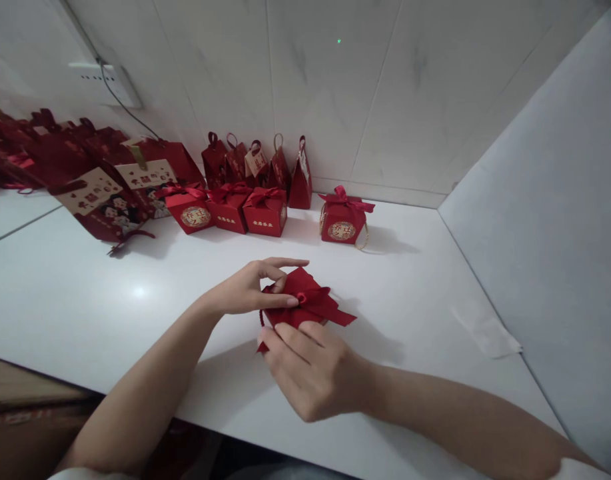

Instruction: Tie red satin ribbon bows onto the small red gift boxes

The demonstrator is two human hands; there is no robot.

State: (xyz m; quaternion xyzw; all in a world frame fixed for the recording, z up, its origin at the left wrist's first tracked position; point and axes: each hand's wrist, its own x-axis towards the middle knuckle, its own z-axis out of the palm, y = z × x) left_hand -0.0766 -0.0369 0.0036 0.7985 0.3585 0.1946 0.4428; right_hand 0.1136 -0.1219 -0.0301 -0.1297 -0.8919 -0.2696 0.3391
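Closest to the camera, the right hand [318,370] is pinching a ribbon end [262,347] on a little red box [298,281] sitting on the white table [200,353]. Left hand [255,290] has its thumb pressed on the knot [301,298]. Farther back there's another bow-topped box [342,223] (gold lettering, pretty fancy), near the wall [330,100].

The smooth white worktop [210,363] is shiny, with a bright spot of light on it. The small red gift box with a bow [305,283] looks like paper card, and its ribbon [318,303] looks like soft, shiny cloth. The row of red boxes with gold print [228,219] looks like stiff paper. The grey-veined white wall tiles [330,93] look smooth, and the white wall socket [110,83] looks like plastic.
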